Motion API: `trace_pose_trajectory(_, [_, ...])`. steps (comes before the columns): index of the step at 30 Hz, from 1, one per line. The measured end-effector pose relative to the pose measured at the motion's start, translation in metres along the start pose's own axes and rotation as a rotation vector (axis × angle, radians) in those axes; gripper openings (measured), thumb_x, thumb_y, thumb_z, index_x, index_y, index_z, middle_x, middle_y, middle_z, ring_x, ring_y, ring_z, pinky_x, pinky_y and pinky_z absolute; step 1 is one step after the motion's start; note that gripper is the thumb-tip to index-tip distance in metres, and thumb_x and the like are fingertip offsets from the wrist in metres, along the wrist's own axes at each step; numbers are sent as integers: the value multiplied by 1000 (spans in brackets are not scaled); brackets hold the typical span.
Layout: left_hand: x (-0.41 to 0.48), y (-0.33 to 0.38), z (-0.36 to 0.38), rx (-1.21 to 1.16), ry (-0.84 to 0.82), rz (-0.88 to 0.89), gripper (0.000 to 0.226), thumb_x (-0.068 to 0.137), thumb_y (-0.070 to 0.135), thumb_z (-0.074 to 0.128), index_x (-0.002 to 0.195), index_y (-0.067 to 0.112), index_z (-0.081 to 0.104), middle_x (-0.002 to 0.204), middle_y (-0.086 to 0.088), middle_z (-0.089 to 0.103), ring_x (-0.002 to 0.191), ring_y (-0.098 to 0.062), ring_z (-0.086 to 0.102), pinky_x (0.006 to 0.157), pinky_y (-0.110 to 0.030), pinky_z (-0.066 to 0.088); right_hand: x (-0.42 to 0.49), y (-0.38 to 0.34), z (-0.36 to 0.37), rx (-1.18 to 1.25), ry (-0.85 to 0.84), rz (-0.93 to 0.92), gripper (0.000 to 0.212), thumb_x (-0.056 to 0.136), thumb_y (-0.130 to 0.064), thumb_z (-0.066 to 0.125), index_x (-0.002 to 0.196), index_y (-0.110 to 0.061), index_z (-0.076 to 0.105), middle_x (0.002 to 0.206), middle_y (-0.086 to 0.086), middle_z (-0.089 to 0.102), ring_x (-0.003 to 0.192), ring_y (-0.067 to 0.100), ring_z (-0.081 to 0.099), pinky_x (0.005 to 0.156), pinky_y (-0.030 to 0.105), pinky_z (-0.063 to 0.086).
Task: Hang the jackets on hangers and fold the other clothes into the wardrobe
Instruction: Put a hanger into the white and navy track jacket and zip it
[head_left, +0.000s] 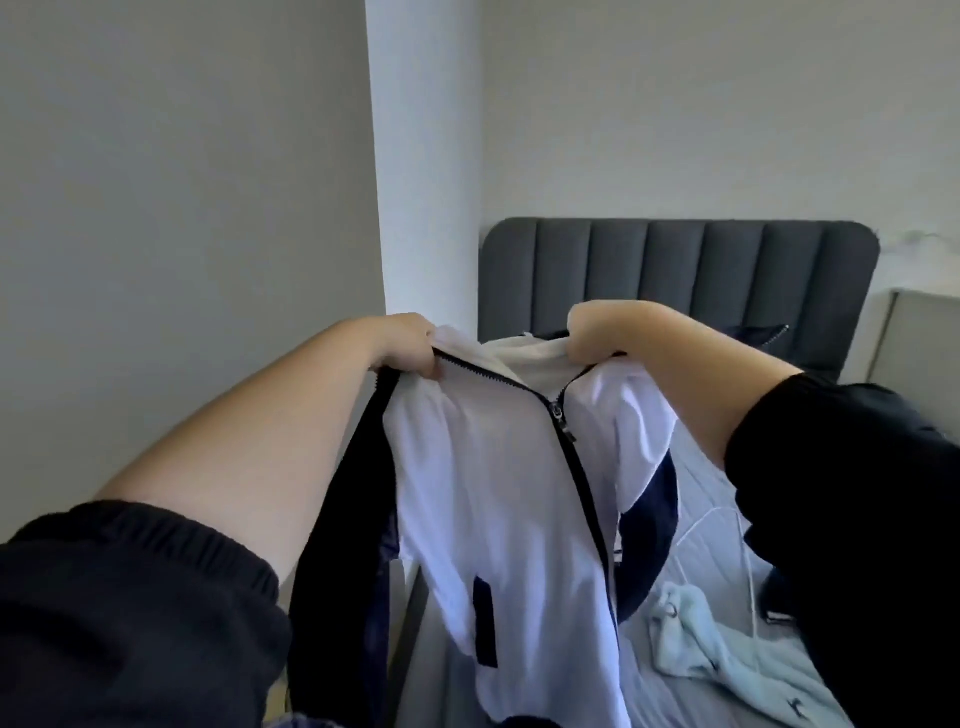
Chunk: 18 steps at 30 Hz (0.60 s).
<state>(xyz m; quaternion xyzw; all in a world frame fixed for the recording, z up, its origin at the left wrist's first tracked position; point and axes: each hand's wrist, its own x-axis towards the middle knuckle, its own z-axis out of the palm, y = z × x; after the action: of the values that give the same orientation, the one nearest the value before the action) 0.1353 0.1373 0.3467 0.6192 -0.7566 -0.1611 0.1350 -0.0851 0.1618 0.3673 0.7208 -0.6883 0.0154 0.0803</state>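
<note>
Jacket (493, 493), white with navy panels, hangs over the bed (698, 470). The left grip (410, 343) and right grip (587, 326) each clench its collar, fingers curled tight.

Soft dim daylight, bright strip on wall corner (423, 156); overall slight blur, wide-angle edge bending.

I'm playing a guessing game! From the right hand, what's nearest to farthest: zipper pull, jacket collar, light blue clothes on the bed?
1. jacket collar, gripped in the right hand.
2. zipper pull, just below the hand.
3. light blue clothes, down on the bed, lower right.
</note>
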Motion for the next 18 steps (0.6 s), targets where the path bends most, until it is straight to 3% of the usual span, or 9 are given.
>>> trace_pose_trajectory(3, [22,-23,75,172,267,-53,15,83,3,49,95,12,50,108,-13,59,95,-32,56,69,-31,39,15,-9,91,49,81,36,6,87,-4,48,83,-7,51,89,6,57,80,28,55,64,31,40])
trace_pose_trajectory(5, [33,-46,137,172,381,-140,18,85,4,49,102,11,53,108,-12,60,101,-34,57,69,-33,39,24,-12,166,39,73,78,19,88,-5,48,102,-10,60,100,6,62,95,29,59,68,31,41])
trace_pose_trajectory(7, [43,-70,200,252,311,-196,23,87,9,50,109,12,57,115,-9,56,109,-30,51,76,-35,41,25,-16,237,-64,-35,63,20,91,-12,46,102,-15,62,108,4,63,100,25,59,70,29,42])
trace_pose_trajectory(9, [49,-93,260,425,136,-231,29,90,13,50,117,16,59,121,-5,47,117,-24,43,87,-32,41,19,-19,298,-201,-167,15,20,93,-20,46,104,-21,62,113,1,61,107,22,55,79,28,41])
trace_pose_trajectory(12, [52,-113,316,537,-81,-254,29,91,13,50,118,18,59,122,-1,53,115,-20,51,84,-28,43,13,-23,355,-291,-367,13,27,92,-16,47,113,-23,61,107,-5,61,105,17,58,78,26,39])
trace_pose_trajectory(15, [64,-119,328,391,-153,-351,23,89,14,52,110,18,61,114,1,62,108,-20,60,75,-27,43,28,-23,368,-147,-520,105,24,92,-13,50,113,-17,61,111,-1,61,107,21,59,77,26,43])
trace_pose_trajectory(17, [85,-115,316,126,-97,-496,23,92,14,48,111,13,61,113,-6,63,107,-25,60,76,-29,44,54,-17,360,150,-455,236,16,89,-10,53,103,-11,61,103,10,63,105,28,62,77,30,46])
trace_pose_trajectory(18, [101,-111,307,-66,-37,-565,25,93,14,45,112,9,61,112,-10,63,105,-29,61,77,-32,47,70,-15,350,328,-341,292,13,87,-7,52,97,-8,60,96,14,64,102,32,64,75,31,47])
